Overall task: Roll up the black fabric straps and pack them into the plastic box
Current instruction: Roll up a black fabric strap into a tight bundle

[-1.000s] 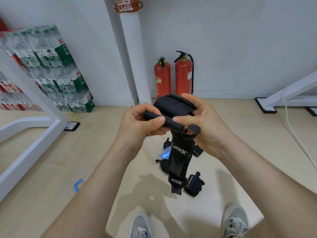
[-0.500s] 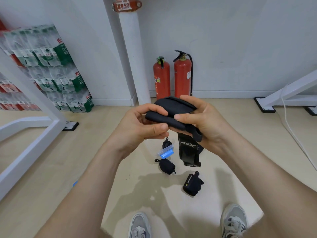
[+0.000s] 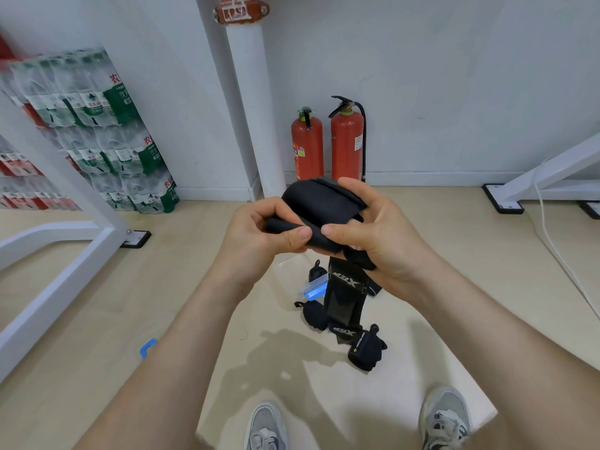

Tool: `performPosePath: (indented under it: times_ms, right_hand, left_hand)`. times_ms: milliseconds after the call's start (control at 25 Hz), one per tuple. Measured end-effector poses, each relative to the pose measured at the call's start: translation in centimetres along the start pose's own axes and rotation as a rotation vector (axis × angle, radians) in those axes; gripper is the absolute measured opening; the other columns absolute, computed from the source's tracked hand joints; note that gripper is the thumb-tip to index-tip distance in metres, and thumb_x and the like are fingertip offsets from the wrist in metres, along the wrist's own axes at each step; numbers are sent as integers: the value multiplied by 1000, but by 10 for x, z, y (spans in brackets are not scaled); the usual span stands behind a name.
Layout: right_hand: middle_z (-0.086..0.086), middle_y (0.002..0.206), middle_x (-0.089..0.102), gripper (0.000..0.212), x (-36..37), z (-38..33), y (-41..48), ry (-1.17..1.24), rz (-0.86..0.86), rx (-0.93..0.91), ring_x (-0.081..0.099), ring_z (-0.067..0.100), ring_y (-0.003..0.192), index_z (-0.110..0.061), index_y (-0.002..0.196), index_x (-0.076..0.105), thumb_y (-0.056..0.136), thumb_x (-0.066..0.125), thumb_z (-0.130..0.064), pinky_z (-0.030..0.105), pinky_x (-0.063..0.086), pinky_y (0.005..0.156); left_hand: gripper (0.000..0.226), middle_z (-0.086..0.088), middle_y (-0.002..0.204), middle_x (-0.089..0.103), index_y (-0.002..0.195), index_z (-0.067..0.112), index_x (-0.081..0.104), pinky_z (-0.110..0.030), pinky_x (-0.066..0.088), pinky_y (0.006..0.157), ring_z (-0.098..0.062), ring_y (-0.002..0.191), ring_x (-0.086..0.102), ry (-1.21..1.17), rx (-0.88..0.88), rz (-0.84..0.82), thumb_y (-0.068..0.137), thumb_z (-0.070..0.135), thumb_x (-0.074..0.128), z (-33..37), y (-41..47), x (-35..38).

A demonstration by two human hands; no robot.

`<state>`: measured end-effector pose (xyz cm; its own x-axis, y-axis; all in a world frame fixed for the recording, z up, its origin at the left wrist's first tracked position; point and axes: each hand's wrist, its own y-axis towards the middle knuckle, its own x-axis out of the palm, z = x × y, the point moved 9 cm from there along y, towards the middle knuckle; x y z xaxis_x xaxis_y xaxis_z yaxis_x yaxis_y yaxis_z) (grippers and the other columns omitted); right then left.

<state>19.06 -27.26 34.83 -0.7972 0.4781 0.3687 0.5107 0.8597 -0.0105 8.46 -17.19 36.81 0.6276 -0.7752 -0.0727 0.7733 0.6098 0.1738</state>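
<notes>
The plastic box [image 3: 308, 287] lies mostly hidden behind the left hand [image 3: 259, 235] and hanging strap [image 3: 344, 287].

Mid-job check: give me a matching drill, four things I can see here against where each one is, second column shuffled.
1 lettered black strap
2 fire extinguishers
3 rolled strap bundle
4 bottled water packs

A stacked at the left
B gripped by the left hand and right hand
C on the floor ahead of the shoes
D upright against the far wall

Pairs: 1-B, 2-D, 3-C, 4-A.
</notes>
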Motion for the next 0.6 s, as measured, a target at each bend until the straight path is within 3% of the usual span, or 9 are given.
performPosePath:
  times_ms: [200,360,480,560,600]
  right_hand:
    - [-6,124,62,78,10,-3,-3,-191,-35,-66,69,13,110,-22,136,45,75,73,18,33,58,90]
    - [-3,116,68,68,4,-5,-3,-62,-1,-58,72,15,101,-23,125,53,75,70,20,29,59,84]
    - [7,121,67,68,-4,-4,-1,28,66,-41,73,15,93,-15,134,51,77,68,18,21,57,70]
    - [14,121,67,65,-12,-2,1,63,127,-10,69,24,88,-12,136,52,78,70,14,25,56,64]
    - [17,121,66,65,-15,0,3,78,151,15,66,28,89,-11,136,52,78,71,11,32,58,69]
  left_hand:
    - [13,-3,60,61,68,6,57,-30,56,62,-19,58,63,-7,-1,21,69,5,70,1,1,2]
    - [14,-2,65,62,68,16,63,-37,59,62,-25,59,66,-59,-39,41,69,4,70,-1,1,2]
    - [22,-3,67,64,69,22,67,-34,57,58,-25,53,66,-36,-65,45,78,4,74,-4,0,7]
    - [14,-5,69,67,74,25,73,-31,55,57,-22,54,66,-47,-62,1,79,12,77,-3,-1,12]
    - [14,-6,72,69,76,26,74,-31,57,59,-22,58,67,-64,-56,-37,75,13,79,-1,-2,14]
